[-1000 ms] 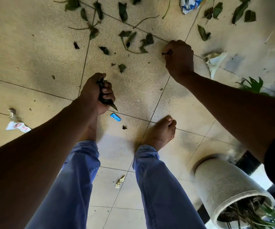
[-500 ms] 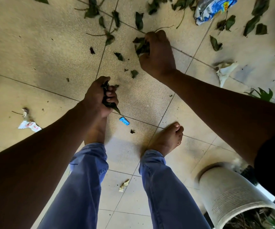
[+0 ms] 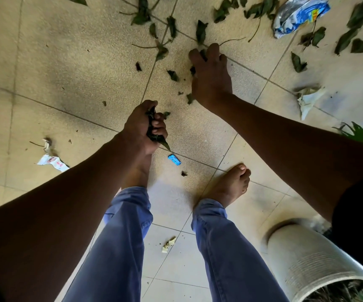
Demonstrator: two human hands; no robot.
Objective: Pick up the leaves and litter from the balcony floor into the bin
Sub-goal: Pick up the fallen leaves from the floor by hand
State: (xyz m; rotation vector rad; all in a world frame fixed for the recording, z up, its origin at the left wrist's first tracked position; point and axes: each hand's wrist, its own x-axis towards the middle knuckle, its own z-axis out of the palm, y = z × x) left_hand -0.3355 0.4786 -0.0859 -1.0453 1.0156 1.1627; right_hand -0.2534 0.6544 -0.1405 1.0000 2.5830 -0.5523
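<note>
Both arms reached down toward the floor [image 3: 67, 68]. The left hand [image 3: 142, 127] was fisted round a wad of leaves [image 3: 152, 129], one tip poking out below. The right hand [image 3: 211, 77], farther out, lay fingers spread over loose leaves [image 3: 201, 31], some dark bits showing between the fingers. The bin [image 3: 307, 262] sat near the right elbow, holding dry stems.

Two hands [image 3: 145, 127]; two bare feet [image 3: 228, 186]; one ribbed bin [image 3: 311, 262]; one blue scrap [image 3: 174, 159]; one snack packet [image 3: 300, 16].
</note>
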